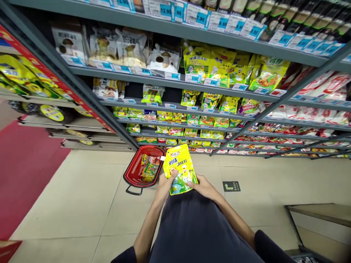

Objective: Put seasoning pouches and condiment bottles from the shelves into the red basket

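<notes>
Both hands hold a yellow seasoning pouch (179, 160) upright in front of my body, its printed front facing me and a white spout at its upper left. My left hand (165, 182) grips the left edge with the thumb across the front. My right hand (204, 186) is closed on the lower right edge, thumb also on the front. Fingers behind the pouch are hidden. A red shopping basket (134, 170) stands on the floor just left of the pouch, with several colourful packets (150, 168) inside and its black handle folded outward.
Ahead, a tall grey shelf (170, 78) carries rows of seasoning bags (210, 64) with price tags. A side display (63, 113) stands at left, beside a red floor area (27, 182). An exit sign (231, 186) marks the tiles; a table-like stand (320, 213) is at lower right.
</notes>
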`<state>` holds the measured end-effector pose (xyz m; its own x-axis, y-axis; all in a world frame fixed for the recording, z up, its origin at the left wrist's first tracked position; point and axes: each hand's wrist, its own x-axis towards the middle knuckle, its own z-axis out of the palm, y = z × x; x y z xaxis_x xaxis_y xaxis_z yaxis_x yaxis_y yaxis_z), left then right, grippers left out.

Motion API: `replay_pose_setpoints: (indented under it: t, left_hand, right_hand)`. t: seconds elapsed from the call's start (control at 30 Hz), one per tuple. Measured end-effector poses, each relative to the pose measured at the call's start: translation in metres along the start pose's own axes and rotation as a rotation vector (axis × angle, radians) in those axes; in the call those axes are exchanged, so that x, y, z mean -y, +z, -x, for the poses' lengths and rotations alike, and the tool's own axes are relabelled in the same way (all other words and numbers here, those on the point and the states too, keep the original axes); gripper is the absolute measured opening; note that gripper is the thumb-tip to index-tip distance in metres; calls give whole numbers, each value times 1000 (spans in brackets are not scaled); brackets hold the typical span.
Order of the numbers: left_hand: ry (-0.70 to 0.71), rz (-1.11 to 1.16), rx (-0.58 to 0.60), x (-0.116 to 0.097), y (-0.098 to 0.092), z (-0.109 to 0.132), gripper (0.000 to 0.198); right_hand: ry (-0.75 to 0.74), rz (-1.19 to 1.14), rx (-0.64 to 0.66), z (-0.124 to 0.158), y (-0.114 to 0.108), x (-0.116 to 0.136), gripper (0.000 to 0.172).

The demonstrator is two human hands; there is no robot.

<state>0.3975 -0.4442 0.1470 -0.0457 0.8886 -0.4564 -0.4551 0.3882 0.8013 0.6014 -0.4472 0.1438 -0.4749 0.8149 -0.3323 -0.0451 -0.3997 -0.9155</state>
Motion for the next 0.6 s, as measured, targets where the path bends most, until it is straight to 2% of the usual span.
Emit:
replay_pose_setpoints:
  t: [0.1,0.2,0.27,0.37,0.43,0.6]
  left_hand:
    - [-27,15,-11,-6,-9,3,62]
    - [-53,53,-95,-5,-21,6,61]
    - [-33,58,-139,-1,-28,9,61]
    - [-5,55,-142,3,-33,13,61]
    - [-18,54,-138,5,-34,15,59]
    - [-36,47,-95,12,-34,17,58]
  right_hand:
    - [25,-29,-1,-7,10,0,62]
    - [55,16,32,-10,17,-1,62]
    - [59,52,64,-10,21,-3,63]
    - [50,52,99,-10,25,-8,63]
    - [33,-4,76,-10,28,-13,62]
    - [24,-125,-81,-14,31,-21,59]
